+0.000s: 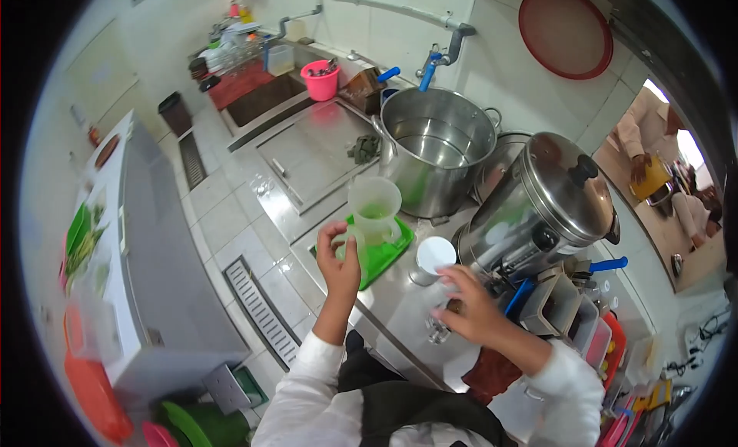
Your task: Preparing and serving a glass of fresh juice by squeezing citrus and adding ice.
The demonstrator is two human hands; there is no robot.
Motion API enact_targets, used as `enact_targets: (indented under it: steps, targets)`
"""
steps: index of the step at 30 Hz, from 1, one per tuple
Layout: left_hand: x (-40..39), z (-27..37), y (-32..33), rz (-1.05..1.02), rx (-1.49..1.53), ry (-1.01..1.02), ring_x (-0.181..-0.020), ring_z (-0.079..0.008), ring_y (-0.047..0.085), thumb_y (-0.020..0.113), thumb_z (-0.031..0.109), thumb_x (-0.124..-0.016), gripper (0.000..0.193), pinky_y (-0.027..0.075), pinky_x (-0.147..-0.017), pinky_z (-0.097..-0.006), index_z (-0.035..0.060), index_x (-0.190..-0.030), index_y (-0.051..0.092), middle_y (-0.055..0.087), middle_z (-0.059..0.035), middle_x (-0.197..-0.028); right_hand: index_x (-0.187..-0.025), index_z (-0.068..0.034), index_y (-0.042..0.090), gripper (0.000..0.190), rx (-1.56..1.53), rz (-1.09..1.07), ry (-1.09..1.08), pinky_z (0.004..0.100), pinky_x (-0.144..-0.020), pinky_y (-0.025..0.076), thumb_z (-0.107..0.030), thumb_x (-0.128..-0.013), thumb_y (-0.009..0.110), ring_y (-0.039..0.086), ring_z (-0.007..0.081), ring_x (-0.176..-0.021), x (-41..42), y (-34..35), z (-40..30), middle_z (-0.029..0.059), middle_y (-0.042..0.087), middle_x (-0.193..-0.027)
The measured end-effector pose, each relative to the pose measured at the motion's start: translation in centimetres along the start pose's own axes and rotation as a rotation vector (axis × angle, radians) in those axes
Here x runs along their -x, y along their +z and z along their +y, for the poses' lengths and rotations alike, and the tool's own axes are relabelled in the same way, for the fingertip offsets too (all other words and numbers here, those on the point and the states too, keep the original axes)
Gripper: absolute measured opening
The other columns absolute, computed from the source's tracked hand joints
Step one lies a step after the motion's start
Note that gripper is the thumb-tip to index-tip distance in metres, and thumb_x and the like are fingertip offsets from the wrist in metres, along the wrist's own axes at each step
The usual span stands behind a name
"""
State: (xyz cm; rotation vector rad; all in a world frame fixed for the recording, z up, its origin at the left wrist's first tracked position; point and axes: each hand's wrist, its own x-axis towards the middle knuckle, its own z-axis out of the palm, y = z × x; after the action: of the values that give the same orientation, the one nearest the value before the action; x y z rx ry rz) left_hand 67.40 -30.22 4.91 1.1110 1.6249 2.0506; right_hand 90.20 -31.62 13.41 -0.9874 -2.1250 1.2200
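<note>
My left hand [342, 262] is raised at the near side of a green tray [386, 257], its fingers curved around or just over a clear cup [356, 246]; whether it grips the cup is unclear. On the tray stands a translucent plastic measuring jug [375, 202] with pale liquid. My right hand [468, 303] has thumb and fingers apart beside a white-lidded jar [436, 255]. Small glass or metal items [439, 327] lie under its fingertips, partly hidden by them.
A large steel pot [438, 141] and a steel urn [548, 193] stand behind the tray. Containers [553, 306] line the right side. A pink bucket [320, 81] of cutlery is by the sink [265, 101]. Another person's hand [640, 168] holds a yellow jug beyond the opening.
</note>
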Motion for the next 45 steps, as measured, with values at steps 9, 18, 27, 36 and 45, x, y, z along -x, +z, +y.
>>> enact_targets:
  steps: [9, 18, 27, 36, 45]
  targets:
    - [-5.9, -3.4, -7.6, -0.139, 0.199, -0.188, -0.089, -0.0125, 0.049, 0.054, 0.0, -0.075, 0.017, 0.039, -0.07, -0.0229, 0.0054, -0.091, 0.05, 0.05, -0.0044, -0.098, -0.104, -0.001, 0.052, 0.038, -0.491, 0.339, 0.542, 0.0268, -0.077, 0.043, -0.013, -0.07, 0.064, 0.055, 0.0178, -0.084, -19.2, 11.0, 14.9, 0.0084, 0.057, -0.092]
    - [-11.9, -3.4, -11.3, -0.11, 0.235, -0.126, -0.087, -0.0134, 0.046, 0.051, -0.003, -0.074, 0.017, 0.037, -0.072, -0.0232, 0.0047, -0.088, 0.049, 0.047, -0.0066, -0.099, -0.084, -0.006, 0.054, 0.014, -0.969, 0.496, 0.116, 0.0233, -0.059, 0.042, -0.014, -0.076, 0.063, 0.052, 0.0104, -0.066, -18.4, -1.4, -3.2, 0.0009, 0.055, -0.075]
    - [-13.7, -4.8, -11.8, -0.096, 0.214, -0.163, -0.087, -0.0128, 0.045, 0.052, -0.001, -0.072, 0.015, 0.035, -0.073, -0.0239, 0.0052, -0.085, 0.048, 0.047, -0.0059, -0.098, -0.077, -0.005, 0.052, 0.032, -0.285, 0.626, 0.133, 0.0241, -0.057, 0.036, -0.026, -0.063, 0.072, 0.045, 0.0109, -0.06, -25.7, -12.7, -6.7, -0.0013, 0.046, -0.061]
    - [-14.1, -6.8, -15.9, -0.034, 0.079, -0.196, -0.086, -0.013, 0.046, 0.053, 0.0, -0.07, 0.016, 0.035, -0.07, -0.0233, 0.0042, -0.085, 0.046, 0.047, -0.0061, -0.097, -0.086, -0.006, 0.063, 0.052, 0.984, 0.217, 0.396, 0.0356, -0.081, 0.041, -0.035, -0.044, 0.074, 0.056, 0.029, -0.088, -34.2, -9.2, 13.3, 0.0126, 0.06, -0.088]
    - [-14.3, -6.0, -17.6, -0.033, 0.062, -0.239, -0.088, -0.0124, 0.043, 0.048, -0.006, -0.07, 0.019, 0.032, -0.081, -0.024, 0.0044, -0.085, 0.047, 0.044, -0.0053, -0.097, -0.078, -0.003, 0.062, 0.048, 0.546, 0.25, 0.348, 0.0291, -0.065, 0.042, -0.035, -0.046, 0.076, 0.057, 0.0205, -0.073, -35.0, -9.0, 14.5, 0.0099, 0.059, -0.074]
